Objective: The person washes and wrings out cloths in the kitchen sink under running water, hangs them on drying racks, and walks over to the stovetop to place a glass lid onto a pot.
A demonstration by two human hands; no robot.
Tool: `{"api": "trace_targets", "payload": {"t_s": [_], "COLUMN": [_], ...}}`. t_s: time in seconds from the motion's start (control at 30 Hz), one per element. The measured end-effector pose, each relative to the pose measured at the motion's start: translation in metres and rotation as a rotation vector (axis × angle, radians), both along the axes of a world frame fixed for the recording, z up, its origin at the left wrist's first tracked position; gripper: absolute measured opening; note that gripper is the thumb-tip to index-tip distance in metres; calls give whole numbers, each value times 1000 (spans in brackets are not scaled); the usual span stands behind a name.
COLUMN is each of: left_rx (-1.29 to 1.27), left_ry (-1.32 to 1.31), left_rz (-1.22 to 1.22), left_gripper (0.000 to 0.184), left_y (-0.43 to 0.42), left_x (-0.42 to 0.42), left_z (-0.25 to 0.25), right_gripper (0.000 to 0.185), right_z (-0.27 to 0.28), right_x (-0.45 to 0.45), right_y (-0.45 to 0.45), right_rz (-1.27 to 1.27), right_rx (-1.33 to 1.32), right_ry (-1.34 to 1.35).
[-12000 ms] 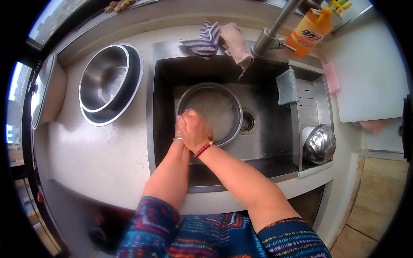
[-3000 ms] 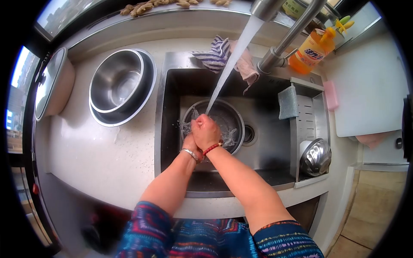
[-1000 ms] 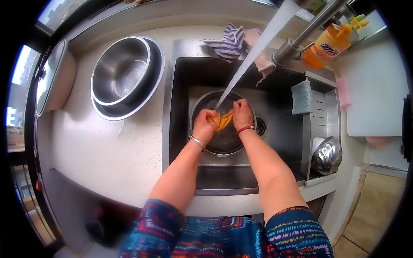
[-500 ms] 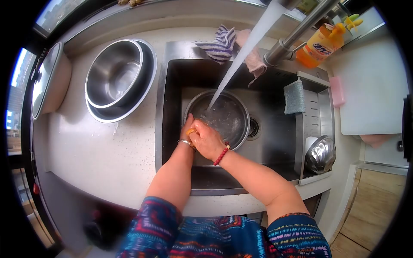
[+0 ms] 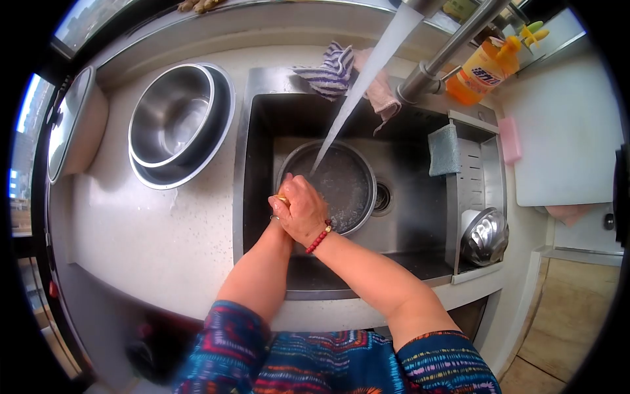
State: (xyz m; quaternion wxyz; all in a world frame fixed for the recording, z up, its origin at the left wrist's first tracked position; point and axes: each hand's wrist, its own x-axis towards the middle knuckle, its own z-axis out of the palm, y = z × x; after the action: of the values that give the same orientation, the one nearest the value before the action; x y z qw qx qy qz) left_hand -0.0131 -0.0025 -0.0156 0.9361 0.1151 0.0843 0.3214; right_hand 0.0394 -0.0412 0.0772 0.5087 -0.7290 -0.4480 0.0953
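Note:
My right hand (image 5: 300,209), with a red bead bracelet (image 5: 319,238) at the wrist, is closed around my left hand (image 5: 287,178) and covers most of it. Only a bit of the left hand shows, so its fingers are hidden. A small yellow-orange thing (image 5: 282,198), perhaps a ring, shows by the right fingers. Both hands are over the near left rim of a round metal basin (image 5: 373,197) that holds water and stands in the sink (image 5: 420,217). A stream of water (image 5: 354,85) falls from the tap into the basin, just beyond the hands.
Two nested metal bowls (image 5: 141,125) stand on the left counter. A striped cloth (image 5: 331,72) and a pink cloth (image 5: 380,95) hang at the sink's back edge. An orange detergent bottle (image 5: 482,72) is beside the tap pole (image 5: 453,52). A rack (image 5: 469,184) lines the sink's right side.
My hands have shifted slightly left and closer together, with the right hand now covering more of the left. The water keeps running.

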Motion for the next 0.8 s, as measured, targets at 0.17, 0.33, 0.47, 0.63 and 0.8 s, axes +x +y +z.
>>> {"api": "trace_targets", "payload": {"t_s": [0.17, 0.33, 0.47, 0.63, 0.8], "left_rx": [-178, 102, 656, 497, 324], "left_ry": [850, 1045, 1476, 959, 697], "left_rz": [-157, -241, 138, -96, -516], "left_gripper": [27, 30, 47, 54, 61], "left_y": [-1, 16, 24, 13, 5], "left_x": [18, 11, 12, 16, 16], "left_z": [39, 43, 2, 37, 45], "right_gripper": [27, 25, 20, 15, 12], "right_z": [-52, -105, -122, -58, 40], "right_x": [48, 86, 74, 87, 93], "right_y": [8, -20, -37, -28, -20], "right_rz": [-28, -441, 13, 507, 307], "right_rx": [-130, -573, -642, -804, -530], "right_ry": [116, 188, 61, 205, 806]}}
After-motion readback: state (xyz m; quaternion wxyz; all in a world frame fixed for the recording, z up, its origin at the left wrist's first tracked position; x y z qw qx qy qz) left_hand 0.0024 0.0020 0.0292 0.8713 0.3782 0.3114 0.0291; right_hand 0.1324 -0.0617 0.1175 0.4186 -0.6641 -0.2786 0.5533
